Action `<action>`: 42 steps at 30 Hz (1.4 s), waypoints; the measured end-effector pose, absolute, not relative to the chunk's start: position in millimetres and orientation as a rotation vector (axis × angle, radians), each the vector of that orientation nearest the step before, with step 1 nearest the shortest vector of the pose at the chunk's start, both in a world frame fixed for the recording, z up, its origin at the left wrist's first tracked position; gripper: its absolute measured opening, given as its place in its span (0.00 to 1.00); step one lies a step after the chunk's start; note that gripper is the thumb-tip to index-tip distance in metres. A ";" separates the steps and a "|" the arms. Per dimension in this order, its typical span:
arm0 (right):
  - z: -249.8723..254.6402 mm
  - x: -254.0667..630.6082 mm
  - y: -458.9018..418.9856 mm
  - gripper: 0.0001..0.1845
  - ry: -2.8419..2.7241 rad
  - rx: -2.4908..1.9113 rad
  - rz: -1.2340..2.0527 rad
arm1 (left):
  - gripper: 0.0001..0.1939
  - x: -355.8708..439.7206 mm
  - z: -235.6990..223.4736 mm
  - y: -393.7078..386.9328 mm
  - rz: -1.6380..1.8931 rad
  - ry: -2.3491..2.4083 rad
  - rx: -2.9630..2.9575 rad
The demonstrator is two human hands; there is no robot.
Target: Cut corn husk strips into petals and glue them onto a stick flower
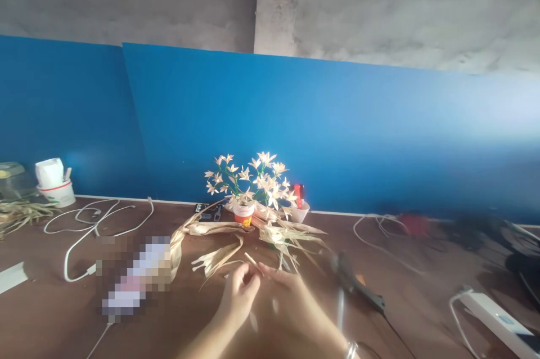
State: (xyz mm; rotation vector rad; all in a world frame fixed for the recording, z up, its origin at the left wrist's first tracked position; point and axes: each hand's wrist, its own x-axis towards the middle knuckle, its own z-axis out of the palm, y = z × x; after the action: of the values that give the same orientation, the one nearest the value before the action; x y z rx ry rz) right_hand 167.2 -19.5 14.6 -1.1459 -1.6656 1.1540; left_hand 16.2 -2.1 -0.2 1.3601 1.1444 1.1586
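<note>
My left hand [240, 295] and my right hand [291, 290] meet at the fingertips above the table, both with fingers closed in a pinch. Between them a thin pale strip [252, 260], like a piece of corn husk, sticks up and away from me. Its lower end is hidden by the fingers. Just beyond lie dried corn husks [219, 257], some loose and some bunched. Behind these, white star-shaped flowers [270, 187] on green stems stand in an orange-and-white paper cup [244, 214]. A white cup [300, 212] holding something red is to its right.
A black glue gun [358, 286] with a cord lies right of my hands. White cables [80, 241] and a pixelated object [139, 277] are at left. A white power strip [498, 317] lies far right. A blue partition [337, 134] stands behind the brown table [177, 325].
</note>
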 end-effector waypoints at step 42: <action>-13.6 190.5 2.6 0.31 -1.984 -1.629 0.452 | 0.06 -3.0 8.5 -19.9 0.773 0.935 2.045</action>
State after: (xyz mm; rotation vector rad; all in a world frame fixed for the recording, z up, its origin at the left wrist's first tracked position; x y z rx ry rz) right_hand 190.5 2.6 -13.6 -1.6294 -1.9841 0.4520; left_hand -3.0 -19.9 8.5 2.0449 0.9349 0.7733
